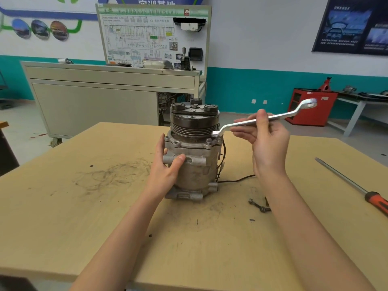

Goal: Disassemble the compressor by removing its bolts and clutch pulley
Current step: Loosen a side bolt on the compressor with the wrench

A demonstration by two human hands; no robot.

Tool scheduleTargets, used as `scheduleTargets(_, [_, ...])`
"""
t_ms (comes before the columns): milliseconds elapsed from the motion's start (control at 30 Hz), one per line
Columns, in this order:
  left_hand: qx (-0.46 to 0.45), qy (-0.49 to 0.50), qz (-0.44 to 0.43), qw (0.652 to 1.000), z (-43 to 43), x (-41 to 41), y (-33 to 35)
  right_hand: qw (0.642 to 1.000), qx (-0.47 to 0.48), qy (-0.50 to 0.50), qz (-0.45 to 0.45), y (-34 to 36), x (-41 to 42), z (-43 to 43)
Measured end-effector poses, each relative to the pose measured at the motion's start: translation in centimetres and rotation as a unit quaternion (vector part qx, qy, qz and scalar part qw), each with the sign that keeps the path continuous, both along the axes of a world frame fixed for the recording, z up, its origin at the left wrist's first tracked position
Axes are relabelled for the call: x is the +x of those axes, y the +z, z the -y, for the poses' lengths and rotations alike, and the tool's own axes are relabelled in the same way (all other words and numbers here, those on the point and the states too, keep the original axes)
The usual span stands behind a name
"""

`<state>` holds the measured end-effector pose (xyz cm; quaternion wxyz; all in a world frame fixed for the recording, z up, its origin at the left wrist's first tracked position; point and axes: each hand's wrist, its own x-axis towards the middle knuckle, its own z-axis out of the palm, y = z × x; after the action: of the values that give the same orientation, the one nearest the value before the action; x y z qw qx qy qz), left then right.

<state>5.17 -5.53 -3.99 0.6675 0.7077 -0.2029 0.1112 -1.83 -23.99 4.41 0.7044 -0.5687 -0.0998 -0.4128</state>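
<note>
While left hand [168, 164] grips upright compressor [193, 160] on desk [84, 206], right hand [266, 139] pinches wrench [262, 120], ring end seated at flange bolt [216, 134]; pulley [194, 122] on top.

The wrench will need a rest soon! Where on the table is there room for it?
Bare wood lies left of the compressor, out to the table edge, and near the front edge between the left arm and right arm. The right is crowded: loose bolts, a black cable and the screwdriver.

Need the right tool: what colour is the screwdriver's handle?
Orange with black: the long steel screwdriver's handle, head view.
</note>
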Motion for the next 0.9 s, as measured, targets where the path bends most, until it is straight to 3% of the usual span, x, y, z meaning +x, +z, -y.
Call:
scheduleTargets(100, [-0.003, -0.003, 0.001, 1.000, 0.0, -0.1, 0.0, 0.982, -0.129, -0.110, 0.084, -0.5, -1.3, -1.6])
scheduleTargets(233, [0.001, -0.001, 0.006, 1.000, 0.1, -0.2, 0.1, 0.911, -0.309, -0.217, 0.166, -1.7, -1.6, -2.6])
scheduleTargets(333, [0.001, -0.003, 0.006, 1.000, 0.0, -0.2, 0.2, 0.860, -0.380, -0.270, 0.209, -2.3, -1.5, -2.6])
scheduleTargets(433, [0.004, -0.005, 0.007, 1.000, 0.0, -0.2, 0.2, 0.855, -0.410, -0.243, 0.207, -2.9, -1.5, -2.8])
scheduleTargets(500, [0.005, -0.003, 0.004, 1.000, 0.0, -0.2, 0.1, 0.906, -0.338, -0.185, 0.176, -2.9, -1.4, -2.8])
scheduleTargets(567, [0.002, -0.002, -0.005, 1.000, 0.0, -0.2, 0.0, 0.977, -0.175, -0.081, 0.092, -2.4, -0.9, -2.3])
scheduleTargets(600, [0.002, 0.000, -0.006, 1.000, 0.0, -0.2, 0.0, 0.995, -0.085, -0.017, 0.041, -2.1, -0.5, -1.7])
scheduleTargets(667, [0.005, 0.003, -0.005, 1.000, 0.0, -0.1, 0.0, 0.989, 0.059, 0.119, -0.059, -1.4, 0.5, 0.0])
scheduleTargets(767, [0.003, 0.004, -0.006, 1.000, 0.0, 0.0, -0.1, 0.949, 0.145, 0.241, -0.140, -0.9, 1.5, 1.5])
scheduleTargets(833, [0.005, 0.007, -0.005, 1.000, 0.0, 0.0, -0.1, 0.951, 0.150, 0.236, -0.134, -0.6, 1.9, 1.5])
scheduleTargets(900, [0.002, 0.006, -0.008, 1.000, 0.0, 0.1, -0.2, 0.975, 0.122, 0.161, -0.093, -0.2, 1.6, 1.2])
